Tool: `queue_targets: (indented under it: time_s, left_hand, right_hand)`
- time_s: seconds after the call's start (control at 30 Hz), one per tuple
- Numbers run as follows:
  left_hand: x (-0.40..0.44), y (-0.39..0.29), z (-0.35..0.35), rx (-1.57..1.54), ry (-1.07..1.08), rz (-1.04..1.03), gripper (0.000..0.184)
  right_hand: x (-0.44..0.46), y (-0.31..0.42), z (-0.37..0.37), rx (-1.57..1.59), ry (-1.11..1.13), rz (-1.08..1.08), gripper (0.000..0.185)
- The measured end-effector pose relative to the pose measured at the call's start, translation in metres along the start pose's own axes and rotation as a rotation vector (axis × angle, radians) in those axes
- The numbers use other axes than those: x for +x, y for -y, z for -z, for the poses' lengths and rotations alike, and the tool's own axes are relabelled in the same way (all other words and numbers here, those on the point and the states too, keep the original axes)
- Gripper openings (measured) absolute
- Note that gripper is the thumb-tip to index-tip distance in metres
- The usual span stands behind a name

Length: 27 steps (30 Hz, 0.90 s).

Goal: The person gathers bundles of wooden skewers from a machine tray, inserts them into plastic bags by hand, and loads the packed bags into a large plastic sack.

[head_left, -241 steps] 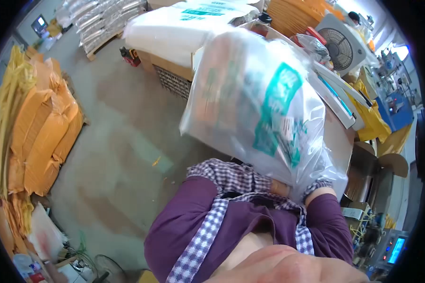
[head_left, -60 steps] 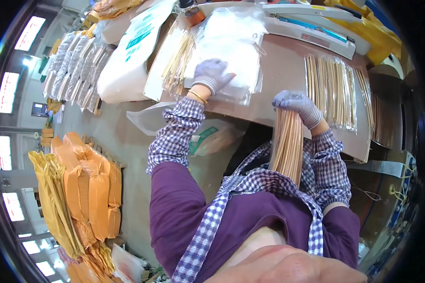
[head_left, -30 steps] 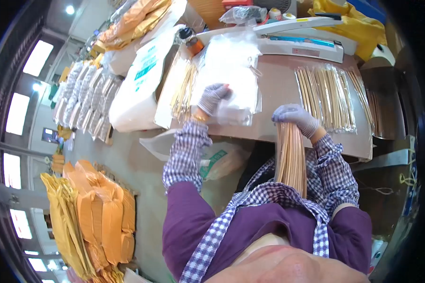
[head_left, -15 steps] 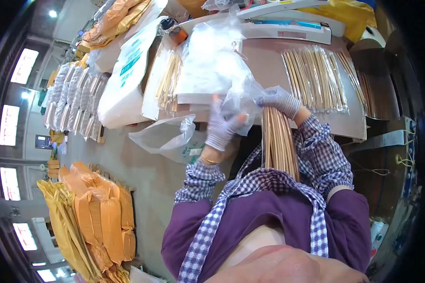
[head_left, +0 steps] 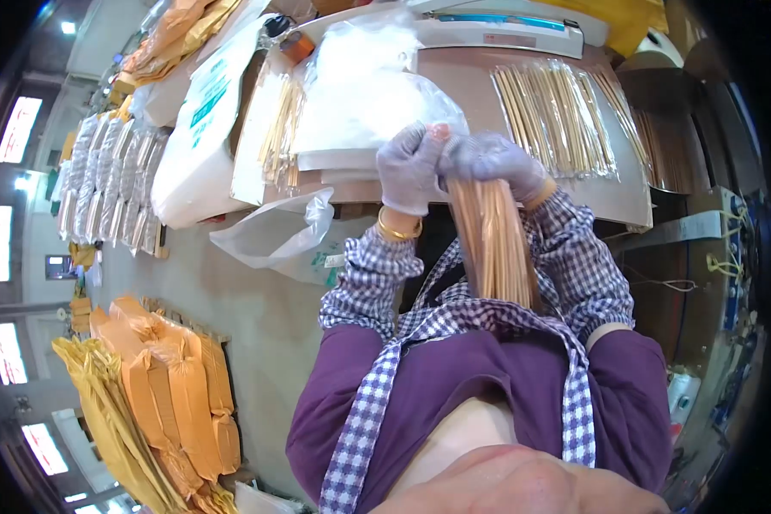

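Observation:
A bundle of thin wooden sticks (head_left: pixel 493 244), with glossy clear plastic around it, hangs from the table edge toward my apron. My right hand (head_left: pixel 493 163), in a pale glove, is closed around its upper end. Beside it, my left hand (head_left: pixel 409 164) is also gloved, with curled fingers and the bare thumb tip touching near the right hand. What those left fingers pinch is hidden. Just beyond both hands lies a pile of clear plastic bags (head_left: pixel 360 111) on the table.
Packed sticks (head_left: pixel 552 120) lie in a row at the table's right, and more sticks (head_left: pixel 283 128) at its left. A long white sealer-like device (head_left: pixel 497 36) stands at the back. An open plastic bag (head_left: pixel 274 231) hangs off the front edge. Orange sacks (head_left: pixel 176 377) are stacked on the floor.
My left hand was open and blurred; it is now closed next to my right hand. The bundle's top has shifted slightly left with my right hand. The whole view has shifted slightly.

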State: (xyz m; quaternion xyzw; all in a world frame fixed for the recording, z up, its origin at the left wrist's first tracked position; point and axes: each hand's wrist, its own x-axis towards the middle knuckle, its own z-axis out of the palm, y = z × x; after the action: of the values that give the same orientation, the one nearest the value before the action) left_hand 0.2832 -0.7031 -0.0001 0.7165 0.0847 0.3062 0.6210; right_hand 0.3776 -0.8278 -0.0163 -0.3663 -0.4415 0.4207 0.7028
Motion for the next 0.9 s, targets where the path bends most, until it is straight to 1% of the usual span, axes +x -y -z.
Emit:
queue_targets:
  time_s: [0.03, 0.07, 0.1, 0.13, 0.17, 0.2, 0.23, 0.27, 0.3, 0.33, 0.4, 0.43, 0.47, 0.5, 0.53, 0.57, 0.6, 0.63, 0.67, 0.7, 0.73, 0.77, 0.8, 0.83, 0.87, 0.9]
  left_hand:
    - [-0.008, -0.011, -0.008, -0.157, -0.022, -0.040, 0.014]
    - [-0.012, -0.001, -0.010, 0.003, 0.083, -0.344, 0.011]
    - [-0.024, 0.007, -0.006, 0.465, 0.145, -0.719, 0.005]
    - [-0.046, 0.005, -0.011, 0.308, 0.320, -0.651, 0.007]
    - [-0.069, 0.007, -0.016, 0.289, 0.369, -0.754, 0.008]
    - [-0.091, 0.017, -0.005, 0.246, 0.563, -0.703, 0.016]
    - [-0.128, 0.049, 0.017, 0.207, 0.934, -0.282, 0.018]
    - [-0.148, 0.060, 0.020, 0.129, 1.009, -0.156, 0.020]
    - [-0.149, 0.072, 0.018, 0.175, 0.908, -0.342, 0.017]
    - [-0.151, 0.077, 0.017, 0.220, 0.804, -0.518, 0.016]
    - [-0.126, 0.088, 0.014, 0.088, 0.701, -0.330, 0.016]
    - [-0.095, 0.065, 0.013, 0.027, 0.641, -0.220, 0.015]
    - [-0.058, 0.027, 0.011, -0.036, 0.581, -0.113, 0.013]
    - [-0.028, 0.005, 0.009, 0.065, 0.603, -0.279, 0.011]
    - [-0.003, -0.014, 0.008, 0.164, 0.619, -0.447, 0.009]
    - [0.014, -0.030, 0.007, 0.225, 0.579, -0.582, 0.010]
    - [0.027, -0.042, 0.004, 0.284, 0.538, -0.718, 0.011]
    - [0.035, -0.052, -0.003, 0.187, 0.569, -0.496, 0.015]
    - [0.038, -0.049, -0.014, 0.179, 0.600, -0.503, 0.015]
    - [0.036, -0.044, -0.031, 0.255, 0.568, -0.812, 0.017]
    - [0.034, -0.039, -0.048, 0.332, 0.514, -1.125, 0.018]
    - [0.024, -0.037, -0.065, 0.115, 0.525, -0.807, 0.021]
    - [0.023, -0.030, -0.079, -0.062, 0.548, -0.777, 0.021]
    - [0.030, -0.033, -0.085, -0.068, 0.550, -0.786, 0.021]
    - [0.035, -0.040, -0.090, -0.022, 0.603, -0.834, 0.021]
    - [0.040, -0.049, -0.094, 0.024, 0.662, -0.879, 0.022]
  right_hand:
    - [-0.007, 0.001, -0.008, 0.036, -0.254, -0.137, 0.036]
    - [-0.013, -0.009, -0.002, 0.028, -0.263, -0.141, 0.036]
    - [-0.024, -0.029, 0.011, 0.096, -0.206, -0.029, 0.040]
    - [-0.031, -0.041, 0.017, 0.168, -0.150, 0.081, 0.044]
    - [-0.039, -0.009, -0.019, 0.385, -0.419, -0.171, 0.051]
    - [-0.067, -0.046, -0.008, 0.409, -0.446, -0.329, 0.067]
    - [-0.083, -0.058, -0.047, 0.080, -0.517, 0.097, 0.085]
    - [-0.122, -0.097, -0.037, -0.145, -0.540, -0.123, 0.102]
    - [-0.122, -0.084, -0.060, -0.107, -0.632, -0.086, 0.102]
    - [-0.121, -0.072, -0.063, -0.172, -0.599, -0.158, 0.102]
    - [-0.113, -0.088, -0.032, -0.208, -0.524, -0.155, 0.092]
    - [-0.099, -0.088, -0.025, -0.086, -0.631, -0.188, 0.078]
    - [-0.072, -0.077, -0.012, -0.175, -0.599, -0.113, 0.071]
    - [-0.040, -0.055, -0.006, -0.354, -0.559, 0.077, 0.070]
    - [-0.010, -0.022, -0.020, 0.008, -0.495, 0.240, 0.067]
    - [0.004, 0.014, -0.029, -0.133, -0.471, 0.240, 0.059]
    - [0.000, 0.019, -0.022, -0.144, -0.488, 0.247, 0.059]
    - [-0.003, 0.022, -0.014, -0.155, -0.459, 0.151, 0.068]
    - [-0.006, 0.023, -0.008, -0.161, -0.433, 0.055, 0.078]
    - [-0.012, 0.011, -0.006, -0.363, -0.562, 0.212, 0.040]
    - [-0.043, 0.003, -0.004, -0.711, -0.428, 0.387, 0.037]
    - [-0.066, -0.029, 0.005, -0.840, -0.558, 0.315, 0.036]
    - [-0.078, -0.060, 0.011, -1.041, -0.724, 0.187, 0.037]
    - [-0.070, -0.029, -0.021, -0.248, -0.847, 0.318, 0.032]
    - [-0.074, -0.028, -0.016, -0.249, -0.857, 0.318, 0.032]
    - [-0.073, -0.023, 0.006, -0.261, -0.806, 0.317, 0.031]
